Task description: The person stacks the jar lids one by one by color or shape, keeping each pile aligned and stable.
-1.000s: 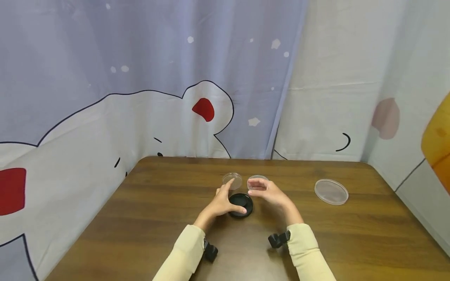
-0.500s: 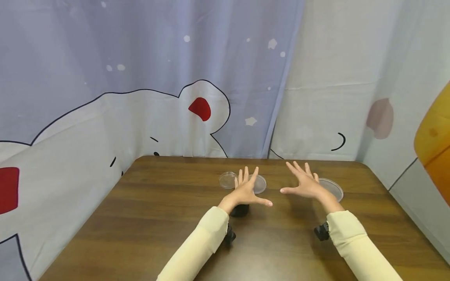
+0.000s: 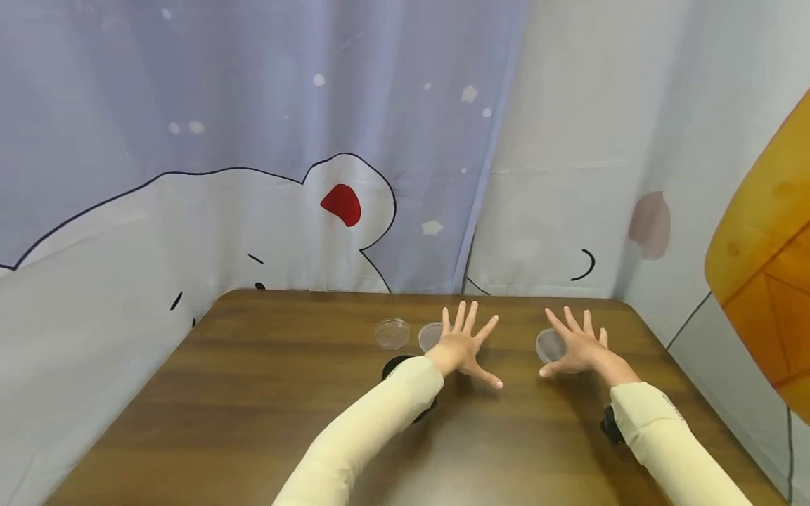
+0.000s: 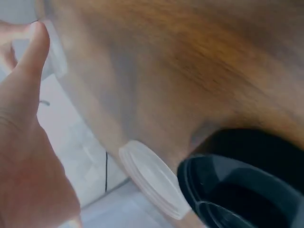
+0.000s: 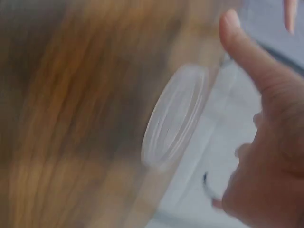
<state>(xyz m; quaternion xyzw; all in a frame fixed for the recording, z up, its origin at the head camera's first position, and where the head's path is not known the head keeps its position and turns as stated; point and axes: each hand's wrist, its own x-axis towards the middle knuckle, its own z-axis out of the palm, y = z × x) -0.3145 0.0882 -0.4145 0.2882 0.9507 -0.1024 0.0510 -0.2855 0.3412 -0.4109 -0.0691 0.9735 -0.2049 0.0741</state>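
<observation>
My left hand (image 3: 465, 348) reaches over the table with fingers spread, holding nothing. Its sleeve partly covers a round black container (image 3: 394, 364), which shows larger in the left wrist view as a glossy black container (image 4: 242, 185). Just left of that hand lies a round clear lid (image 3: 430, 336), partly hidden by it. My right hand (image 3: 577, 348), fingers also spread, is over the largest round clear lid (image 3: 549, 344). In the right wrist view this clear lid (image 5: 175, 118) lies flat beside the thumb; whether the hand touches it I cannot tell.
A smaller clear round dish or lid (image 3: 392, 334) lies farther left near the back of the brown wooden table (image 3: 253, 407). A printed curtain (image 3: 266, 225) hangs along the back edge and both sides.
Both hands have left the black container area and moved right, their fingers spreading. The right hand is now over the large clear lid. The head view has turned slightly right.
</observation>
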